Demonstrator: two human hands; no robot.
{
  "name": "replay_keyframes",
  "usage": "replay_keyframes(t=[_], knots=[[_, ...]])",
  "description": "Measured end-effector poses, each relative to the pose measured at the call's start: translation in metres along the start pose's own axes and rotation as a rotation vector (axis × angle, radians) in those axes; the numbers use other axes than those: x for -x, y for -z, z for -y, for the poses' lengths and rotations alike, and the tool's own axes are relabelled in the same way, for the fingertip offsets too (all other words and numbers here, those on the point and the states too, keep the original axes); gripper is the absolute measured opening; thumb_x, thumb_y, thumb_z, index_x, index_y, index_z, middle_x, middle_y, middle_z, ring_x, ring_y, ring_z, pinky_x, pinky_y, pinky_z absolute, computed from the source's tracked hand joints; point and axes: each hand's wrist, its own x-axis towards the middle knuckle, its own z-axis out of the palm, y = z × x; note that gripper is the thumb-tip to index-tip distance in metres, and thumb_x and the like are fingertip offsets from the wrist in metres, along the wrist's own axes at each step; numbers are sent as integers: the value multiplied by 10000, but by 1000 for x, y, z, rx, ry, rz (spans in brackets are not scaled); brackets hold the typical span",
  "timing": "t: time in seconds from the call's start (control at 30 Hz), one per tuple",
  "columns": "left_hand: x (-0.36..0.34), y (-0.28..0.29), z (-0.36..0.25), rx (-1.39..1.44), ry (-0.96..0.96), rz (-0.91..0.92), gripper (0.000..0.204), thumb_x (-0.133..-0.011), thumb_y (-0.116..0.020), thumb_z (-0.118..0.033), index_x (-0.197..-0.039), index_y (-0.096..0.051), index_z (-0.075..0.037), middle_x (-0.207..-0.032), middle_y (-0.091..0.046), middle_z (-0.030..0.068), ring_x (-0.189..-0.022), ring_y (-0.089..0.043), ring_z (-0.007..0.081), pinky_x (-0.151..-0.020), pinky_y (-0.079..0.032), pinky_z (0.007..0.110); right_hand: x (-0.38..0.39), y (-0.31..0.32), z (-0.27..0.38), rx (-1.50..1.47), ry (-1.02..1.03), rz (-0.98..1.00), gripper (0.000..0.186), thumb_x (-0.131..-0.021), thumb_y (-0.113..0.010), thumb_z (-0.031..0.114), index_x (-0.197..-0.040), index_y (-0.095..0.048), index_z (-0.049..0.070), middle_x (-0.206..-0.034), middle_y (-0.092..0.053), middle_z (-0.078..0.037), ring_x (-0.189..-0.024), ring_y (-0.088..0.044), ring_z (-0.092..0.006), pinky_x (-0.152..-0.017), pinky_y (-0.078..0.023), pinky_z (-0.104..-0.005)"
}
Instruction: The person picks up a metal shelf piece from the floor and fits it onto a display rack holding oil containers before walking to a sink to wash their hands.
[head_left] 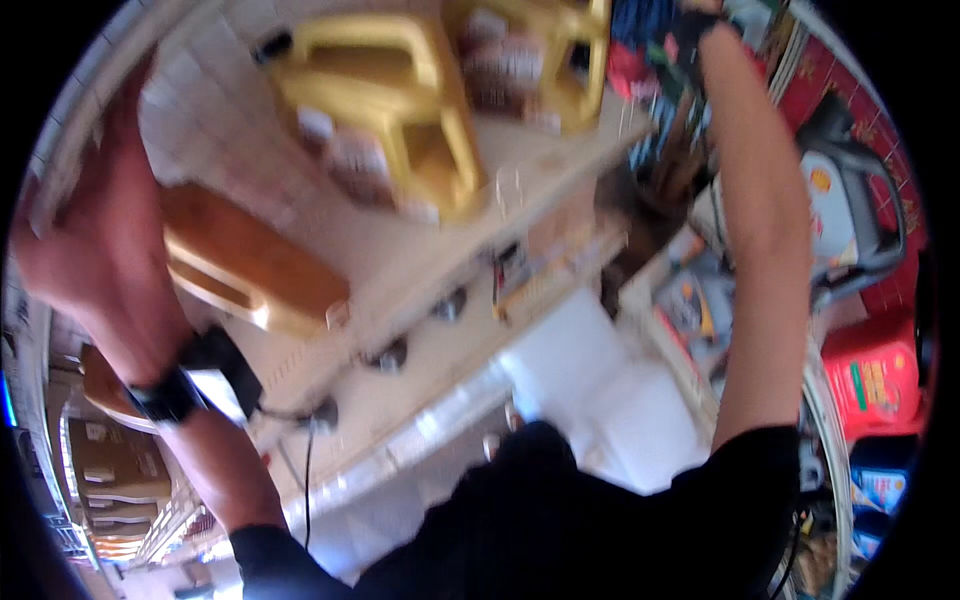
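My left hand (95, 205) is at the pale upper shelf edge (65, 150) on the far left, its fingers smeared by motion; a black device with a cable is strapped to that wrist. Beside it an orange-gold jug (245, 260) lies on the shelf. Two yellow jugs, one in the middle (370, 120) and one behind (530, 60), sit higher up. My right hand (695, 45) reaches to the top right beside dark blue and red items (635, 65); it looks dark and blurred, and I cannot make out its fingers.
A lower ledge (450, 340) carries small dark objects, with a white sack-like shape (610, 390) beside it. At right are grey containers (850, 220), a red jug (870, 370) and blue containers (880, 485). Several brownish jugs (110, 470) line the lower left.
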Motion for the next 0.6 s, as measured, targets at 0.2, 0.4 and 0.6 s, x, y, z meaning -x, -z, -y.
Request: replay_keyframes(t=[0.2, 0.4, 0.6], knots=[[-6, 0, 21, 376, 67, -150, 839, -899, -600, -341, -1459, -132, 72, -1489, -237, 271, -1415, -230, 421, -1208, -179, 514, 40, 40, 54, -766, -532, -23, 222, -873, -649, 232, -844, -724, 26, -744, -710, -102, -681, -684, -224, -630, -535, -335], [11, -59, 38, 587, 384, -69, 697, -959, -567, -367, -1398, -279, 91, -1415, -336, 273, -1361, -342, 395, -1163, -281, 478, 42, 45, 75, -726, -560, -126, 258, -862, -634, 299, -831, -709, 53, -744, -683, -160, -734, -652, -394, -643, -503, -435], [26, -162, 75, 158, 555, 433, 599, -946, -545, -230, -1401, -337, 99, -1416, -406, 288, -1370, -358, 361, -1136, -305, 430, 42, 48, 62, -696, -552, -160, 246, -862, -639, 291, -862, -713, 56, -777, -688, -170, -775, -659, -397, -678, -514, -455]])
